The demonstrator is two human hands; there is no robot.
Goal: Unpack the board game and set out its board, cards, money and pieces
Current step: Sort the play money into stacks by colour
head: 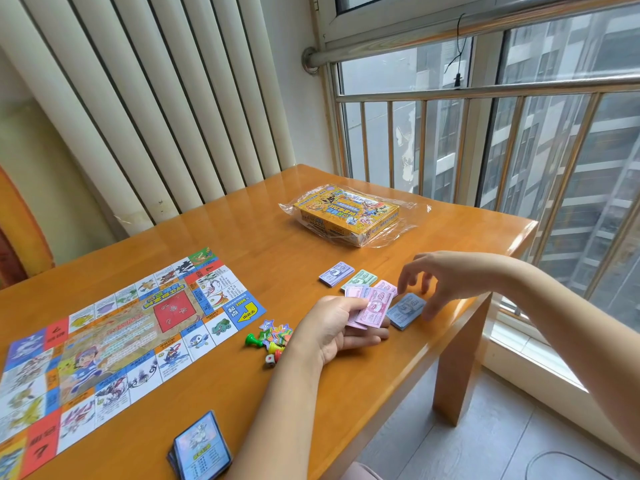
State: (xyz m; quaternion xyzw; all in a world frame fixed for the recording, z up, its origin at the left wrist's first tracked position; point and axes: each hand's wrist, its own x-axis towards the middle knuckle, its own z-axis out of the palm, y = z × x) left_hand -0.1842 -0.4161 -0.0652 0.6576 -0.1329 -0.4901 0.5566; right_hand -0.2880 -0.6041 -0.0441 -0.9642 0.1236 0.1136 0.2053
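Tabletop (263, 244): glossy orange-brown wood with rounded edges.
Board (114, 344): thin creased paper sheet, lying flat toward the left edge.
Cards (202, 445): glossy rectangular deck at the near edge.
Pieces (272, 336): plastic pawns, star-shaped tokens and a white die (269, 360), just off the Board's right corner.
Money (360, 279): flat paper stacks in a row near the right edge.
Left hand (329, 329): fingers and thumb pinch fanned pink notes (374, 306).
Right hand (450, 275): fingers spread, loosely curved, holding nothing, over the blue-grey stack (407, 311).
Box (346, 213): yellow carton in crinkled clear wrap, toward the far right corner.
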